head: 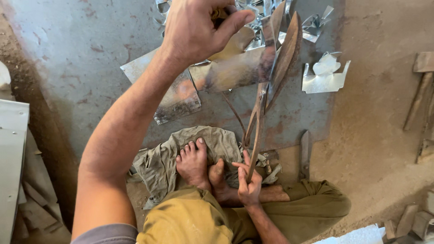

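left hand [196, 29]: gripping the upper edge of a sheet metal strip [226, 72], fingers [237, 20] curled tight around it, thumb pressing on top.
right hand [248, 180]: closing around the lower handle of the long rusty shears [271, 86], fingers wrapped on the handle just above the bare feet.
sheet metal strip: lying across the view at the top centre, tilting, its right end sitting between the open blades of the shears; a second shiny piece [174, 97] is resting flat under it on the grey metal floor plate [81, 58].
shears: standing near upright, blades parting at the top, handles running down toward the lap.
feet: 2 bare feet [194, 162] are resting on a crumpled grey-green cloth [172, 153], close to the shears' handles.
offcuts: a shaped cut piece [325, 74] is lying to the right, and a heap of bright scraps [253, 13] is sitting beyond the left hand.
risk 1: the strip's raw edge is probably sharp, so a slip of the bare left hand could be cutting the palm.
risk 2: if the strip is twisting in the blades, the cut may be wandering or jamming.
risk 3: falling offcuts could be landing on the bare feet.
packages, labels, signs: none showing; only a pale flat panel [11, 153] at the left edge and wooden pieces [418, 95] at the right.
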